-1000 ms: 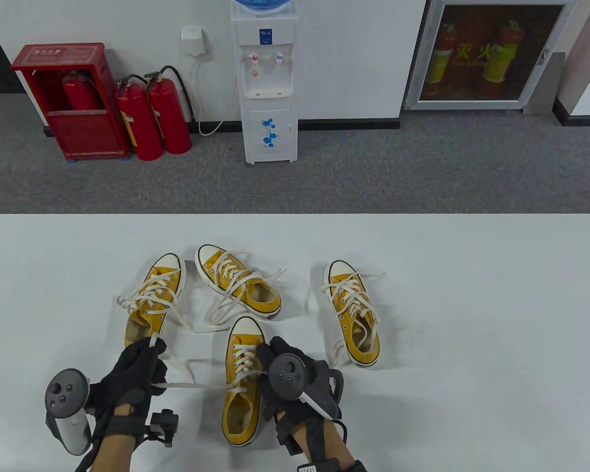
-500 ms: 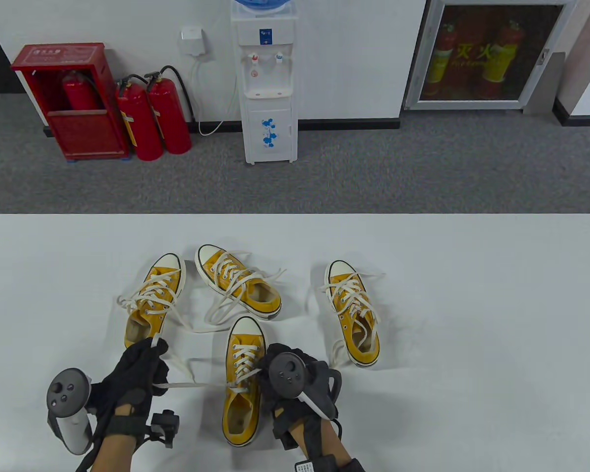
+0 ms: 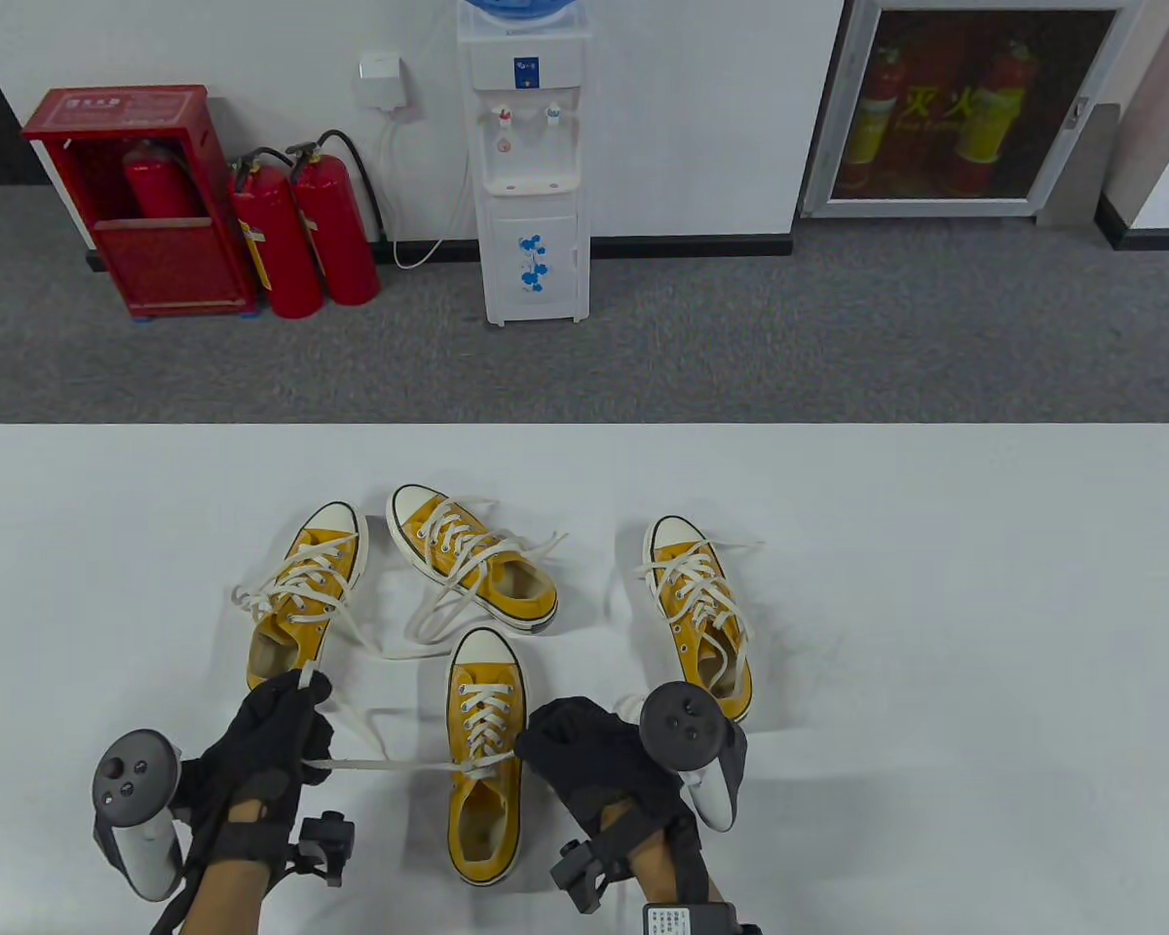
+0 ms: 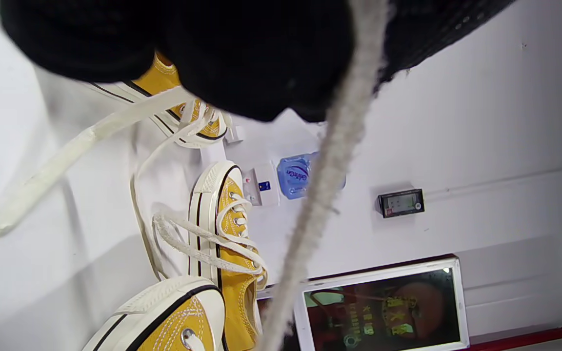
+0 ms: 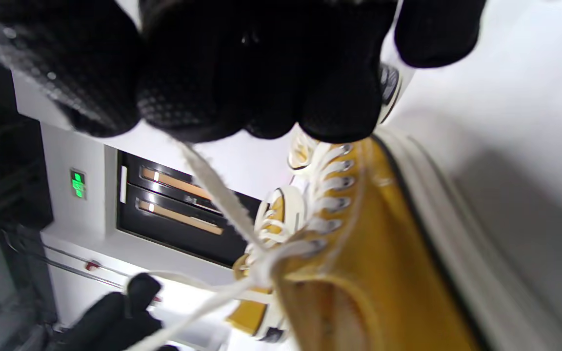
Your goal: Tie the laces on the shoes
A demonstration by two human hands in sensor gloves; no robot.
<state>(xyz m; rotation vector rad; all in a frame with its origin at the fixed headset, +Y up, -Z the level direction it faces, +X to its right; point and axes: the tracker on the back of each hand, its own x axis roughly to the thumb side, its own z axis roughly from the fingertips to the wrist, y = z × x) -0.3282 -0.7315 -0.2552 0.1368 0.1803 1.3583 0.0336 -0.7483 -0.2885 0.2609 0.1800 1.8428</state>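
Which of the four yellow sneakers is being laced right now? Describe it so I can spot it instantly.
On the white table, look to the near edge, between the two gloved hands. The nearest sneaker lies there, toe pointing away. Unlike the other three, its laces are pulled taut sideways by the left hand and the right hand.

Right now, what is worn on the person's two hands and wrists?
Both the left hand and right hand wear black sensor gloves with a fine knit texture over the fingers. Each carries a dark grey, round-headed tracker with small buttons and a lighter grey handle. Black straps and small black modules sit at the wrists, with a black cable on the left and a labelled tag on the right.
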